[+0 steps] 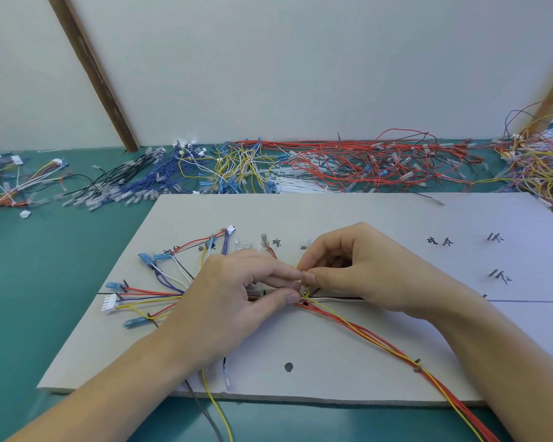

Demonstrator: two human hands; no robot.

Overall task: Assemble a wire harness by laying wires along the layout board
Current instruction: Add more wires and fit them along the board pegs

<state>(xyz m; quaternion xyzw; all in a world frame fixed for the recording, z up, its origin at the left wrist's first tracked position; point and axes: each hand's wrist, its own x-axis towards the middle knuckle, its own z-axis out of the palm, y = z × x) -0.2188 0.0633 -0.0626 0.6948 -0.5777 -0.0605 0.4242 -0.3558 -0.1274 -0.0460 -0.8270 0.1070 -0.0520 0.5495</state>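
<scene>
Hands meet mid layout board (348, 215): left hand (233, 301) and right hand (358, 269) both pinch a small clear piece (302, 275) over the wire bundle (364, 333).

left hand (237, 291) | fingers curled, thumb-forefinger pinching | right hand (358, 269) | curled, fingertips meeting left's

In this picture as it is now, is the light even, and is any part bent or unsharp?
Head view: the light is soft and even, without glare; the hands, left hand and right hand, cast only faint shadows on the layout board. The wide lens bends the board's edges and tilts the wooden strip. The wire piles behind are slightly soft, and the fingertips a little blurred.
</scene>
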